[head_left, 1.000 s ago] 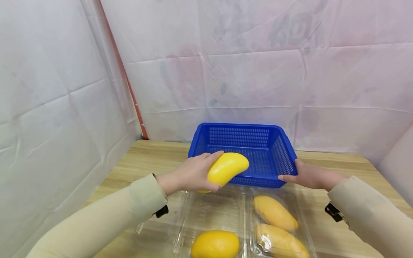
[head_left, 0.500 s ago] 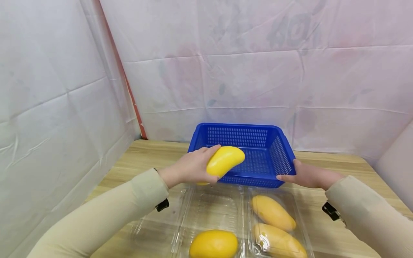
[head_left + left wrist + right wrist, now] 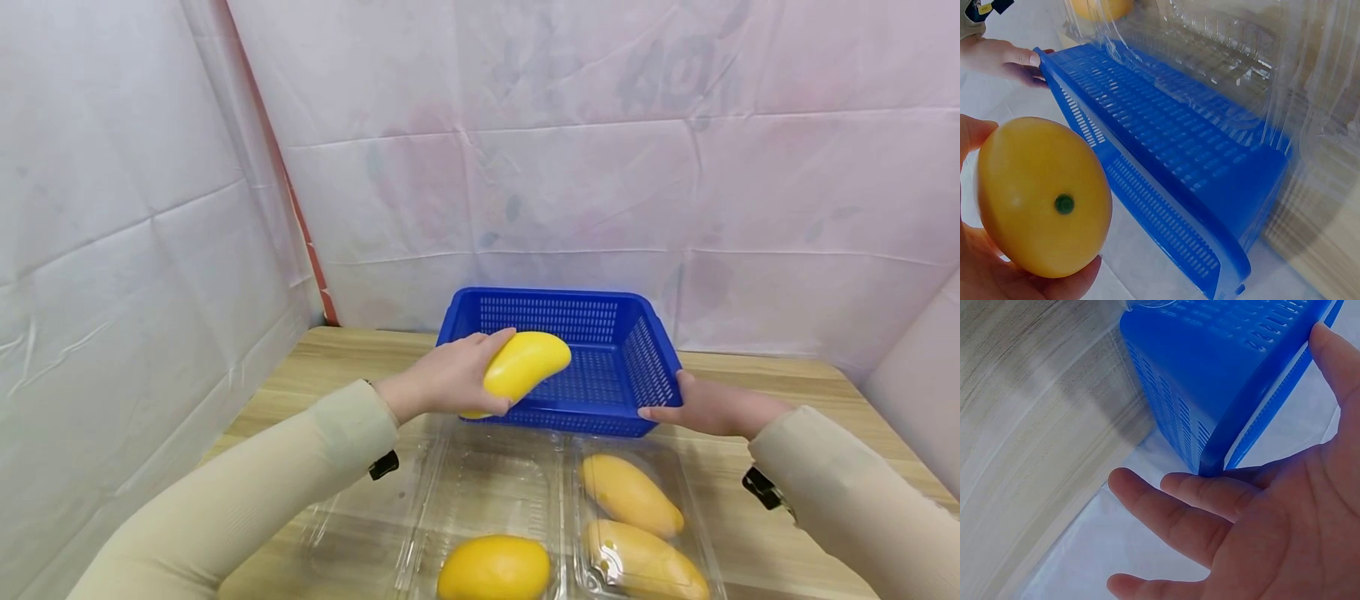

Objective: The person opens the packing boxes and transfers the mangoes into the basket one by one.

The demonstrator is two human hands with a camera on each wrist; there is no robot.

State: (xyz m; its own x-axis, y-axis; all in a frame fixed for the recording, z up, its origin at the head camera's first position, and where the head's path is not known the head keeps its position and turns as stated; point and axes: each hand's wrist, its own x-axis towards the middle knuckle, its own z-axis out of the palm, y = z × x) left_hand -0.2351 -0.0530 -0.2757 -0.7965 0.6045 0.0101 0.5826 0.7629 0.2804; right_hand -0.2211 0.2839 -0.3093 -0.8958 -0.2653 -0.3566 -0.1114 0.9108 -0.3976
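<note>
In the head view, my left hand (image 3: 450,375) grips a yellow mango (image 3: 527,363) above the near left rim of a blue plastic basket (image 3: 583,411). The left wrist view shows the green stem spot of this mango (image 3: 1041,194), with thumb and fingers around its sides. My right hand (image 3: 716,406) touches the basket's near right corner, its thumb at the front rim. In the right wrist view, several of its fingers (image 3: 1172,522) lie spread and fairly straight past the corner. No fruit shows in the visible part of the basket.
An uncovered clear plastic tray (image 3: 498,483) in front of the basket holds one mango (image 3: 493,568). Beside it, a clear plastic box (image 3: 686,467) holds two mangoes (image 3: 632,494). The basket stands on a wooden table (image 3: 795,392), near a pale cloth backdrop (image 3: 570,192).
My left hand has lifted the mango slightly upward, toward the basket's inside. My right hand stays at the basket's corner. The whole view has shifted a little.
</note>
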